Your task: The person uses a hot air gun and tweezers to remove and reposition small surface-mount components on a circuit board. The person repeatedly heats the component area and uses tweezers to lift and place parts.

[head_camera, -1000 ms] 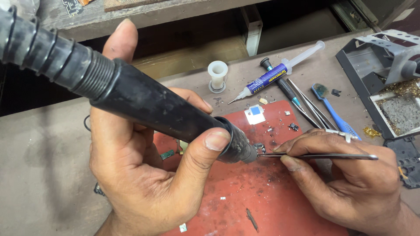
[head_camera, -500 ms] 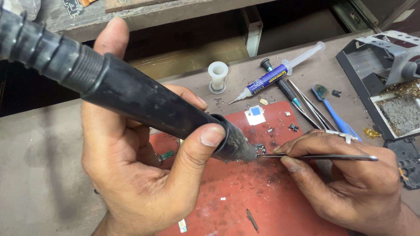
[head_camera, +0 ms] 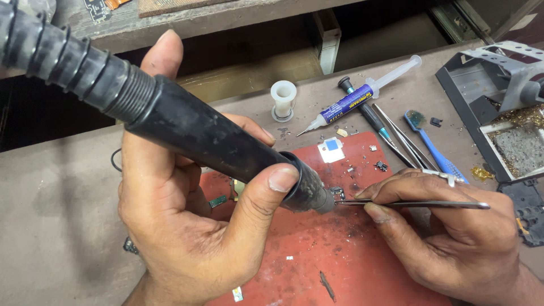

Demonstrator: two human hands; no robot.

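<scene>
Left hand (head_camera: 187,226): wrapped around the black hot-air handpiece (head_camera: 209,139), thumb pressed on the barrel near the nozzle, so the tip is steadied just over the work.
Right hand (head_camera: 453,232): fingers (head_camera: 379,212) pinched on metal tweezers (head_camera: 413,204), laid low and level so the points meet the nozzle.
Small component (head_camera: 338,194): on the red mat (head_camera: 340,255), at the tweezer points, just beyond the left thumb.
Beyond the fingers: flux syringe (head_camera: 351,102), white spool (head_camera: 283,97), blue brush (head_camera: 433,147) on the table (head_camera: 56,198).
Change: grip and tweezers are held as before; the handpiece is tilted slightly differently.
</scene>
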